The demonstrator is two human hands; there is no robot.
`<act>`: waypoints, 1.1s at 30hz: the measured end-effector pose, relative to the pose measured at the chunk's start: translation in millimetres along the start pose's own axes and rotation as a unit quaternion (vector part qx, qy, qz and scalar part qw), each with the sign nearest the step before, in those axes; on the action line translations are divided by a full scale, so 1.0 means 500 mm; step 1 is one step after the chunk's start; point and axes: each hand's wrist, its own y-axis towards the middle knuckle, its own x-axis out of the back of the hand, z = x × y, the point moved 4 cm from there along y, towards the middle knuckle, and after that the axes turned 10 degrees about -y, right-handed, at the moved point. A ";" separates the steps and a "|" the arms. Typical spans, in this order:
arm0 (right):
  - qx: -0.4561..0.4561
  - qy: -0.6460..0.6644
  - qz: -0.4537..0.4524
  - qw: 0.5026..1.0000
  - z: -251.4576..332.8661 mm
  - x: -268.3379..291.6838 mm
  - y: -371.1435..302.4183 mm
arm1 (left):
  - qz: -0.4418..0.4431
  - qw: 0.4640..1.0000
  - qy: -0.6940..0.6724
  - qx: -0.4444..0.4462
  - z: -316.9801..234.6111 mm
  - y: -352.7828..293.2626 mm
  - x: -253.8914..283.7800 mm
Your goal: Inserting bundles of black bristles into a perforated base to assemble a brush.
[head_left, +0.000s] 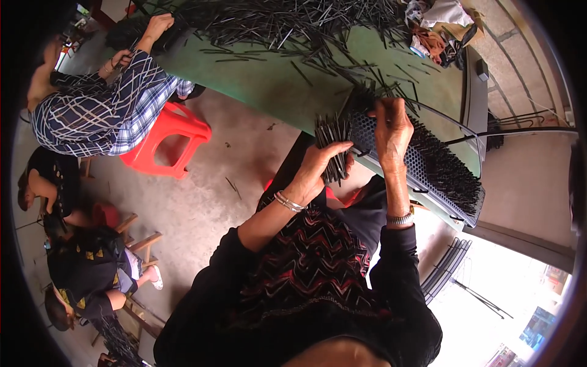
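My left hand (pixel 313 168) is wrapped round a bundle of thin black sticks (pixel 332 133), which point up and away from me beside the near edge of the rack. Over the rack, my right hand (pixel 394 136) has its thumb and fingers pinched together; what they hold is too small to make out. The rack (pixel 365 128) is a long grey board full of small round holes, lying slantwise at the table's near right edge. Many black sticks (pixel 446 164) stand packed upright in its right part, and a further dark cluster stands at its far left end.
A wide pile of loose black sticks (pixel 275 24) covers the far side of the green table (pixel 257 76). Crumpled bags (pixel 443 27) lie at the far right. A person in a checked shirt (pixel 92 119) sits by a red stool (pixel 165 144); other people sit further left.
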 end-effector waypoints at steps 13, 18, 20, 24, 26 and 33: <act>0.084 -0.178 0.050 0.979 0.020 -0.002 0.005 | 0.006 0.998 0.041 -0.047 0.028 -0.023 -0.020; 0.041 -0.165 0.072 0.983 -0.001 -0.007 0.004 | -0.010 0.999 0.047 -0.024 0.037 -0.019 -0.026; 0.068 -0.171 0.054 0.981 -0.003 0.004 -0.008 | -0.032 0.999 0.025 -0.030 0.035 -0.018 -0.035; -0.172 0.077 0.189 0.964 -0.020 0.040 -0.044 | -0.032 0.997 0.050 -0.056 0.030 -0.019 -0.034; -0.163 0.118 0.248 0.948 -0.014 0.053 -0.065 | -0.039 0.995 0.068 -0.057 0.035 -0.022 -0.035; -0.177 0.212 0.299 0.913 -0.031 0.073 -0.091 | -0.052 0.995 0.063 -0.049 0.063 -0.025 -0.056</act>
